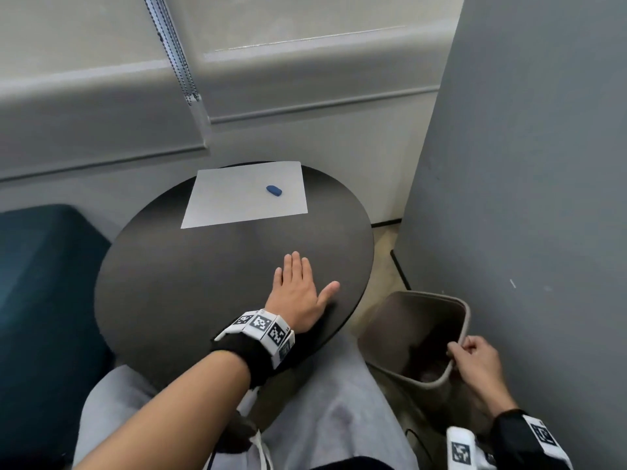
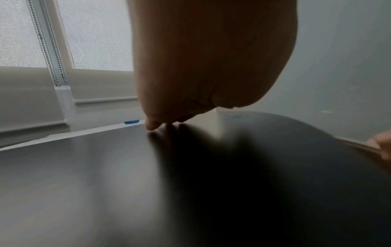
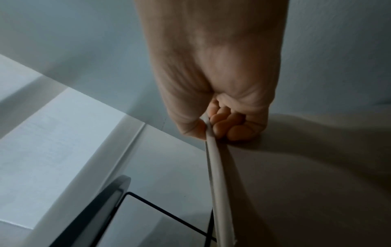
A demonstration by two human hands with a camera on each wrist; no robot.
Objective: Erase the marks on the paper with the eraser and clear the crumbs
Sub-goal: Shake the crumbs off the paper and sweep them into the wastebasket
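A white sheet of paper (image 1: 245,193) lies at the far side of the round dark table (image 1: 190,283), with a small blue eraser (image 1: 274,190) resting on it. My left hand (image 1: 298,290) lies flat on the tabletop near the table's right edge, fingers straight and thumb spread; its fingertips (image 2: 152,126) touch the surface. My right hand (image 1: 475,361) grips the near rim of a beige waste bin (image 1: 437,317) that sits beside the table, lower than its top. In the right wrist view the fingers (image 3: 228,127) curl round the bin's rim (image 3: 217,175). No crumbs are discernible.
A grey partition wall (image 1: 529,164) stands close on the right behind the bin. A dark teal seat (image 1: 40,283) is at the left. Window blinds with a bead chain (image 1: 176,56) run along the back. My lap in grey trousers (image 1: 322,418) is under the table's near edge.
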